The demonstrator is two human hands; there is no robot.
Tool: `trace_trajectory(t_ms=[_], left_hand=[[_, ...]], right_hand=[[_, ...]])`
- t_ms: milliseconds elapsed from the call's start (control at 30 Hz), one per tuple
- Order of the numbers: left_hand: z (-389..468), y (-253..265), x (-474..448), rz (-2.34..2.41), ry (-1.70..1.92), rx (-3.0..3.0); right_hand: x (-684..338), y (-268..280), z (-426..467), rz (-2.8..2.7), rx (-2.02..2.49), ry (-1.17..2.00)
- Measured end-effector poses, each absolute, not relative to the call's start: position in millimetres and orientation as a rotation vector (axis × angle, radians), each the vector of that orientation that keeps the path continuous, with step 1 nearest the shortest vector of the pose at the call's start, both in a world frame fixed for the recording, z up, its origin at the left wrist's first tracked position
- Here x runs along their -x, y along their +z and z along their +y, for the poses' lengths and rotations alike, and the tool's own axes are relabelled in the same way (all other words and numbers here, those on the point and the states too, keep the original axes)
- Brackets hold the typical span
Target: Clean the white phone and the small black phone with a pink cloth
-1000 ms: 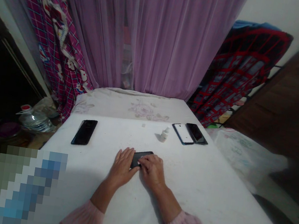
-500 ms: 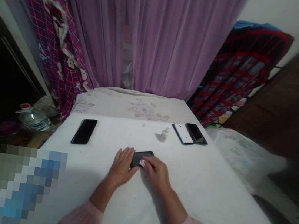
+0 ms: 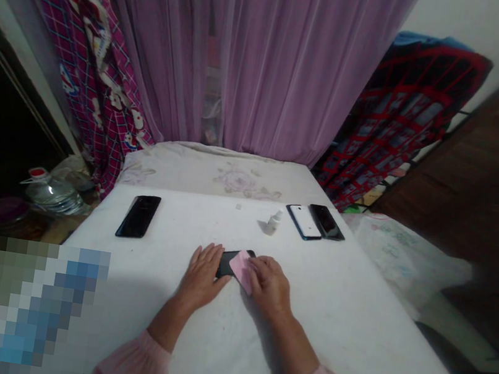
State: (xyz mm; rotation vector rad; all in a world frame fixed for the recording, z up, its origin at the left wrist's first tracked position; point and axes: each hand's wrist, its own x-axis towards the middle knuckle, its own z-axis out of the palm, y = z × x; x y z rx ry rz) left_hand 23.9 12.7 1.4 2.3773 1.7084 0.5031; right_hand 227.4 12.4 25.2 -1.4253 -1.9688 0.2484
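Note:
A dark smartphone (image 3: pixel 227 264) lies flat on the white-covered table in front of me. My left hand (image 3: pixel 203 272) clasps its left end, thumb at the near edge and fingers towards the far edge. In my right hand (image 3: pixel 270 284) a small pink cloth (image 3: pixel 241 268) is pinched between thumb and fingers. The cloth is spread out over the right part of the phone and hides much of that end. Beyond the right hand stands a small white bottle (image 3: pixel 273 223), upright.
Another black phone (image 3: pixel 139 217) lies at the left. At the back right are a white-faced phone (image 3: pixel 305 221) and a dark phone (image 3: pixel 327 222), side by side. A tiny pale piece (image 3: pixel 238 206) sits farther back. A blurred-out patch (image 3: pixel 44 306) covers the left front.
The pink cloth, bunched in my right fingers before, is now opened out flat over the phone. My right hand has shifted slightly right; the left hand keeps its place.

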Motion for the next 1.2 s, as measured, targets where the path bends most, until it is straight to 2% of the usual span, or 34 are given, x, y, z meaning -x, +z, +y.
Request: trace_trajectory(t_ms=[167, 433, 700, 967, 1200], left_hand=[[12, 4, -26, 1.73, 0.471, -2.367], [11, 8, -27, 1.733, 0.451, -2.346], [13, -1, -24, 1.706, 0.516, -2.372], [14, -2, -22, 1.692, 0.523, -2.368], [15, 0, -21, 1.67, 0.531, -2.335]], right_hand=[[-209, 26, 15, -2.154, 1.526, 0.086], [-207, 39, 39, -2.224, 1.689, 0.061], [-188, 18, 23, -2.224, 1.407, 0.094], [-225, 9, 39, -1.999, 1.602, -0.001], [-187, 13, 47, -2.061, 1.578, -0.063]])
